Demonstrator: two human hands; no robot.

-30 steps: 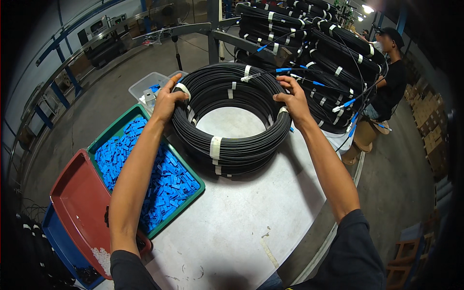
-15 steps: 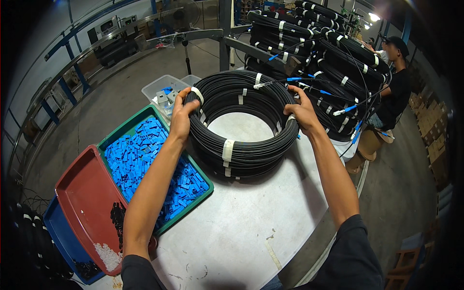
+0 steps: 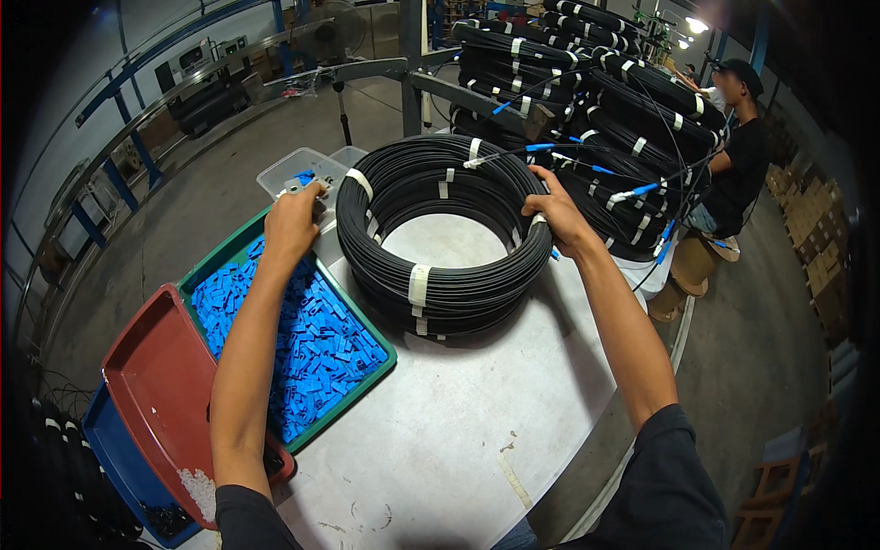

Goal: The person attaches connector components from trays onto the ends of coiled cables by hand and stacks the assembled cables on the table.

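A thick coil of black cable (image 3: 431, 302), bound with white tape bands, lies on top of other coils on the white table. My right hand (image 3: 561, 215) is closed round its right rim, thumb on the inner side. My left hand (image 3: 291, 225) is off the coil, over the clear plastic container (image 3: 268, 170) behind the trays. Its fingers are curled at a small pale grey piece there; what they pinch is mostly hidden. Blue pieces show in that container. Cable ends with blue connectors (image 3: 541, 148) stick out behind the coil to the right.
Under my left forearm is a green tray (image 3: 390, 362) of blue plastic clips (image 3: 325, 367). A red tray (image 3: 151, 367) and a blue tray (image 3: 105, 449) stand left of it. Stacked cable coils (image 3: 522, 69) rise at the back right. A co-worker (image 3: 742, 137) sits beyond them.
My left hand has let go of the coil's left rim and moved left to the clear container. My right hand keeps its hold. The whole view has shifted slightly.
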